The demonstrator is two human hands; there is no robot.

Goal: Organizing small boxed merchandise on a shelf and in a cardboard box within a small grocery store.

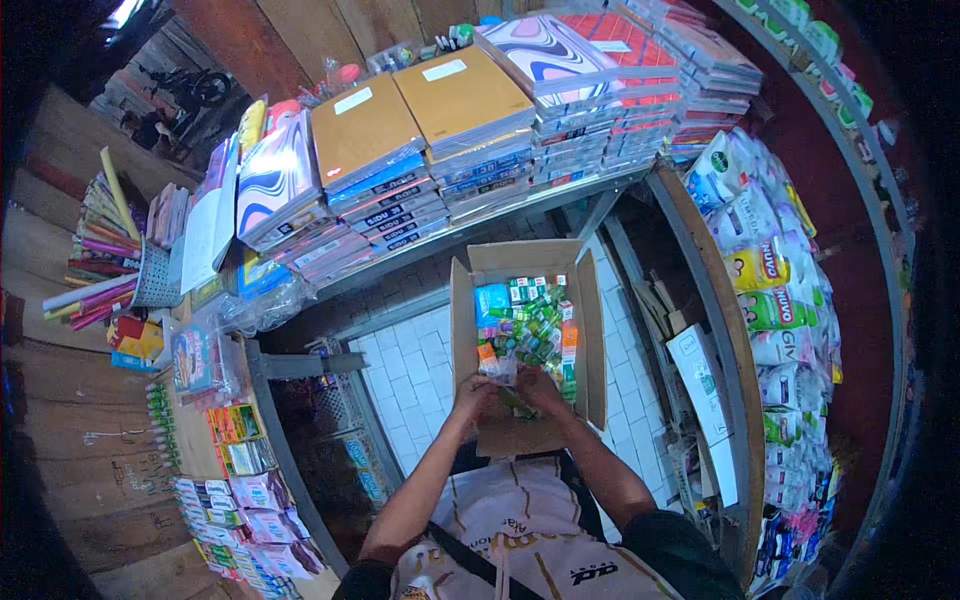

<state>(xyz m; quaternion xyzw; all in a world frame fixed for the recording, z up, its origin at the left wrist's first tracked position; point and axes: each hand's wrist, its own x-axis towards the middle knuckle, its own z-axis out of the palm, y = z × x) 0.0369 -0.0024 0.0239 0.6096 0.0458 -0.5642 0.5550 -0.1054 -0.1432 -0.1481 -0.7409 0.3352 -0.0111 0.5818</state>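
Note:
Before me, an open cardboard box (pixel 465 300) with raised flaps holds a jumble of small green bottles (pixel 536 315) and small cartons, among them an orange-and-white one (pixel 570 337). A light blue packet (pixel 492 300) lies in its back left corner. Over the box's near part, my left hand (pixel 475 395) pinches a small clear plastic piece (pixel 504 371), perhaps a bag; its contents cannot be made out. Close to its right, my right hand (pixel 538 391) has its fingers curled by the same plastic. What that hand grips is too small to tell.
Stacks of plastic-wrapped notebooks (pixel 465 97) line the shelf beyond the box. At left stand a basket (pixel 154 277) of rolled paper and a counter with small packets (pixel 262 491). Along the right, a wooden shelf edge (pixel 731 315) borders rows of pouches (pixel 776 307).

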